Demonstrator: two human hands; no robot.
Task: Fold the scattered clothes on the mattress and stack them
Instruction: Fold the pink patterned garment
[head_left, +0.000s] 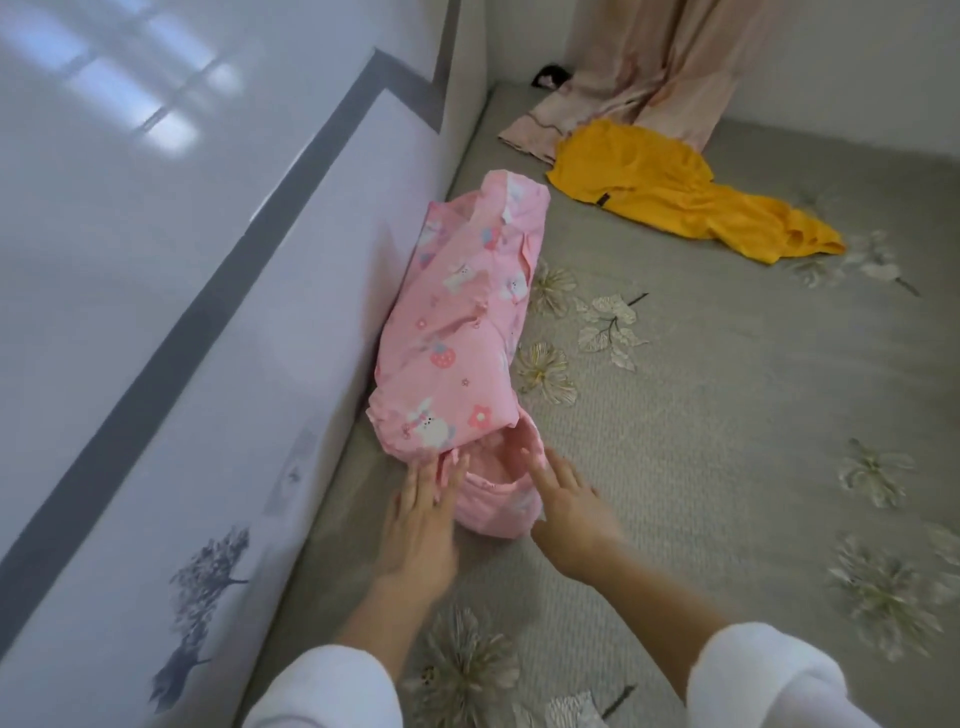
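Observation:
A pink printed garment (460, 317) with bunnies and strawberries lies folded long along the wall on the grey floral mattress (727, 415). Its near end (493, 499) is bunched into a loop. My left hand (423, 514) lies with straight fingers on the left side of that near end. My right hand (563, 499) touches its right side, fingers also extended. A crumpled yellow garment (675, 192) sprawls farther back on the mattress. Behind it a pale pink garment (550, 124) lies partly spread.
A glossy white wall panel (156, 312) with a grey stripe runs along the left of the mattress. A beige curtain (691, 57) hangs at the far corner, touching the mattress. A small dark object (550, 75) sits in that corner.

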